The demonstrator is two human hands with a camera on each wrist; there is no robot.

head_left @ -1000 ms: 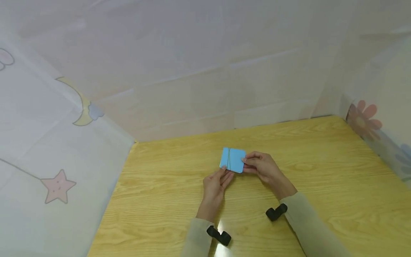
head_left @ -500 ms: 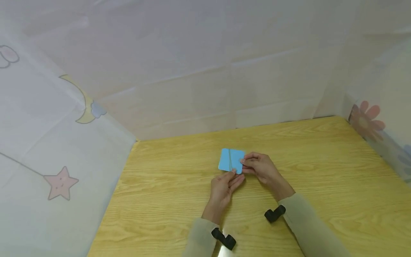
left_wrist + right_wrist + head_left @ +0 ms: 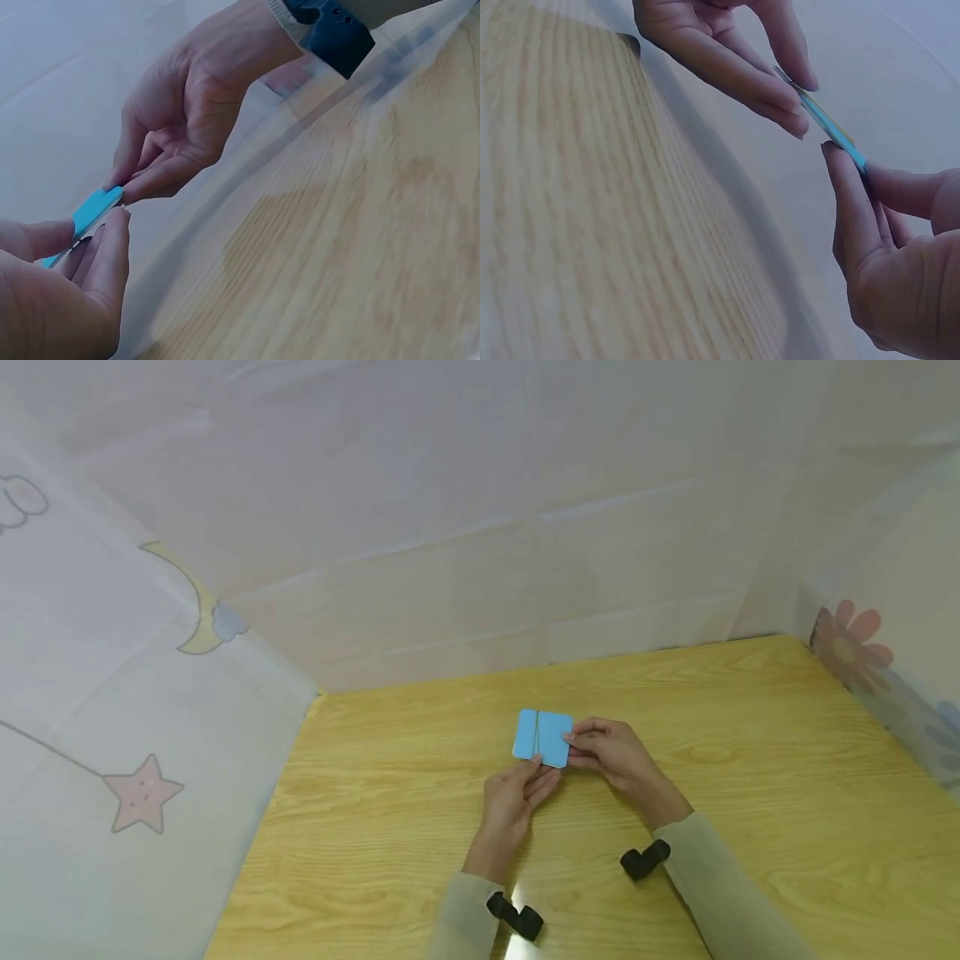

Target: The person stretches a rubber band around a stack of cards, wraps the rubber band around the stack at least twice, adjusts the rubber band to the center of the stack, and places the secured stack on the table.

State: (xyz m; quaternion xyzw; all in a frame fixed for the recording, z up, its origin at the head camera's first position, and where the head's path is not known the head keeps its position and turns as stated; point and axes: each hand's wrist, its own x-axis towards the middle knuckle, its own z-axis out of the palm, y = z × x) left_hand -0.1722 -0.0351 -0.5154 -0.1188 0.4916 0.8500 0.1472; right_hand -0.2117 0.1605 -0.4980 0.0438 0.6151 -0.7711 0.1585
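One hand (image 3: 507, 802), the left, shifted along the card (image 3: 553, 732).

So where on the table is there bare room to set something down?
The table is bare left of the left hand, right of the right hand, and beyond the blue card toward the back wall. It's crowded where both hands hold the card.

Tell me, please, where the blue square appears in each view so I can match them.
Head: blue square, slightly right of and below centre.
Left wrist: blue square, left side, near mid-height.
Right wrist: blue square, right of centre, upper half.
Shared landmark: right hand, pinching it in each.
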